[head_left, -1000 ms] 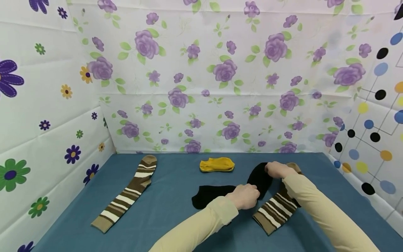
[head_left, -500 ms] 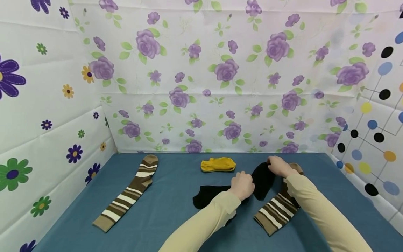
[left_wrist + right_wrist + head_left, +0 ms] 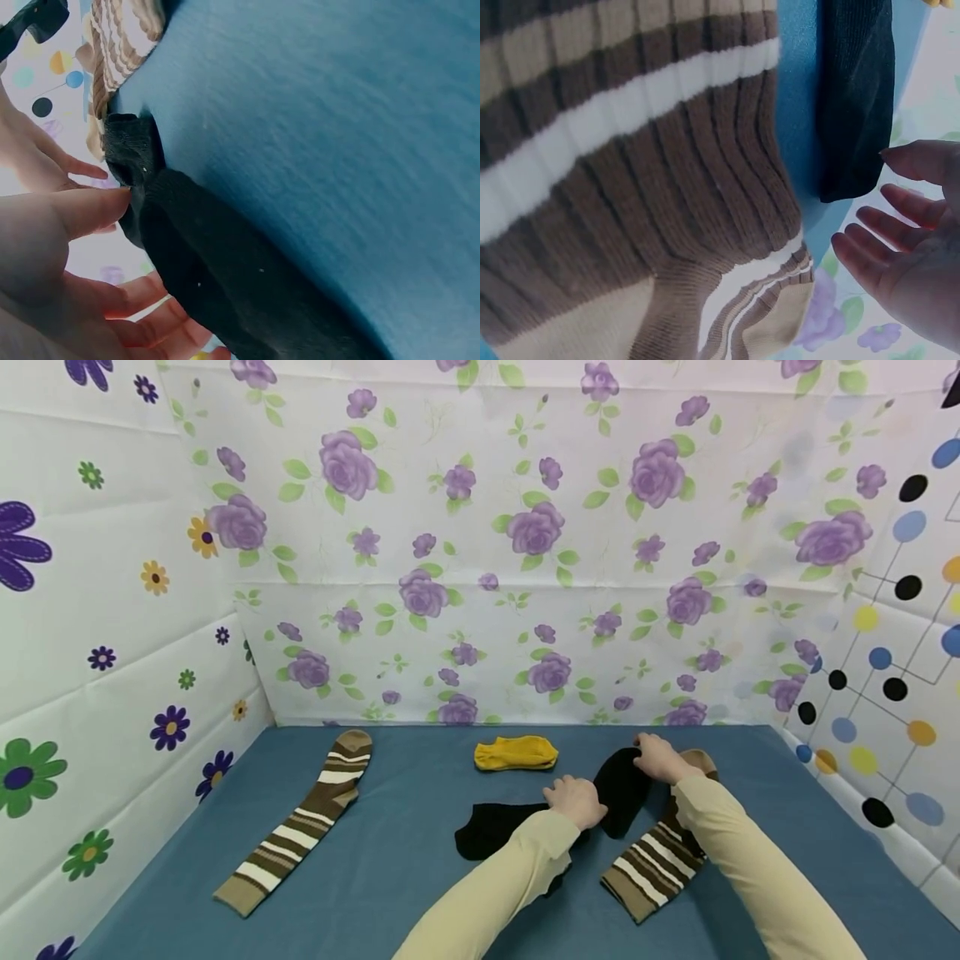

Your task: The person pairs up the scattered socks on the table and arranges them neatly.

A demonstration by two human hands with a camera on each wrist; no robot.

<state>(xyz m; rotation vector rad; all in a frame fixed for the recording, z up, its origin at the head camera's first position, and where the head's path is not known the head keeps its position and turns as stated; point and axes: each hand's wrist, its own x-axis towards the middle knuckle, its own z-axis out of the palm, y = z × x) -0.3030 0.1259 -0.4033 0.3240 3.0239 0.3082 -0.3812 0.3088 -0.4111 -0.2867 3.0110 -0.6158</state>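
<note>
Lying between the two grips, a black sock point(image 3: 624, 789) is being touched near its far end by the thumb of the right grip point(image 3: 660, 758). The left grip point(image 3: 575, 802) is being held where this sock is meeting a second black sock point(image 3: 491, 831), which is being partly covered by that grip and is extending to its left. Neither grip is being closed around anything; in both, the fingers are being held loose. Below the right grip, a brown striped sock point(image 3: 656, 870) is being crossed by the forearm. Beyond the left grip and to its left, a yellow sock point(image 3: 517, 752) is being left alone, and another striped sock point(image 3: 292, 839) is being kept well apart, on the far left of the surface point(image 3: 405, 885).

The step in hand is being judged as adjusting how the black sock lies. Light pressure is being called for: while its far end is being steadied by the right grip, folds are best being smoothed gently, without the second black sock being dragged along.
</note>
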